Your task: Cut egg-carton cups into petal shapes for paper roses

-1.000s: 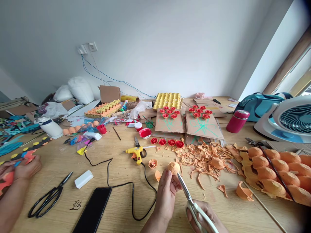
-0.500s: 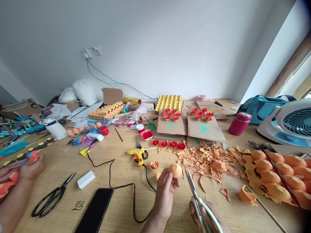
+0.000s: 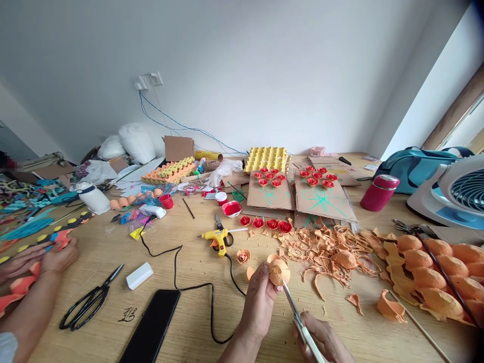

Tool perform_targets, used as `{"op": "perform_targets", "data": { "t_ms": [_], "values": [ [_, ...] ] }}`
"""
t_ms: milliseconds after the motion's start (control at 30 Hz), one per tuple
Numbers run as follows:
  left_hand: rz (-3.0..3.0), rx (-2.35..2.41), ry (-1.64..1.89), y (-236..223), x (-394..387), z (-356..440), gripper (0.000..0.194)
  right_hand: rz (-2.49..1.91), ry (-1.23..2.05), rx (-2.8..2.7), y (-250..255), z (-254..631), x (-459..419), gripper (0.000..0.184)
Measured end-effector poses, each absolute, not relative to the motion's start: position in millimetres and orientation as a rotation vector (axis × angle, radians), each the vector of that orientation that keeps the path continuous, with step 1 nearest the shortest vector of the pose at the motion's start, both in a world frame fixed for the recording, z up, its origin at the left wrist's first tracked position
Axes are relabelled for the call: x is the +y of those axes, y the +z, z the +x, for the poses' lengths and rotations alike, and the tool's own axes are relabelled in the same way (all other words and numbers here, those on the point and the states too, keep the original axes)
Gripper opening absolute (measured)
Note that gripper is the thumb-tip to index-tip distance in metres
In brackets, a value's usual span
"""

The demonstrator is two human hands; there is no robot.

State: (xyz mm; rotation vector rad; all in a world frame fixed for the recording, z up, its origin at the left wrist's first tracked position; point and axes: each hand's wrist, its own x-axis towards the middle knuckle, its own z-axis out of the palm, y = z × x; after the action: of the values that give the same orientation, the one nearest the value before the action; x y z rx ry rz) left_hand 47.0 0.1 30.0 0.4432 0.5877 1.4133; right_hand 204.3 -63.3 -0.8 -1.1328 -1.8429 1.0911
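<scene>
My left hand [image 3: 259,302] pinches a rounded orange egg-carton cup [image 3: 279,273], its bumpy base towards me. A slit line shows on the cup's right side. White-handled scissors [image 3: 293,302] are gripped in my right hand [image 3: 321,335], their blade tip meeting the cup's lower edge; how far apart the blades are is hard to make out. Just beyond the cup sits an orange carton rosette [image 3: 243,256]. Orange carton scraps [image 3: 325,249] lie heaped to the upper right.
A yellow glue gun [image 3: 219,239] and its cord lie left of my hands, near a black phone [image 3: 151,325] and black scissors [image 3: 91,297]. Orange egg trays [image 3: 427,267] stand right. Red flowers [image 3: 272,224] line the middle. Another person's hands [image 3: 56,257] hold painted carton at left.
The scissors have moved left and turned, bringing the blade from beside the cup onto its edge. The cup is tilted a little differently in my left hand. The view has shifted slightly.
</scene>
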Motion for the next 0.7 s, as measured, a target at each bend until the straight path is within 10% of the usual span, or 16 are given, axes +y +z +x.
{"op": "perform_targets", "data": {
  "t_ms": [700],
  "values": [
    [0.645,0.588,1.297,33.9,-12.6,50.3,0.026,-1.169,0.865,-1.905,-28.8,216.8,-55.8,0.030]
  ]
}}
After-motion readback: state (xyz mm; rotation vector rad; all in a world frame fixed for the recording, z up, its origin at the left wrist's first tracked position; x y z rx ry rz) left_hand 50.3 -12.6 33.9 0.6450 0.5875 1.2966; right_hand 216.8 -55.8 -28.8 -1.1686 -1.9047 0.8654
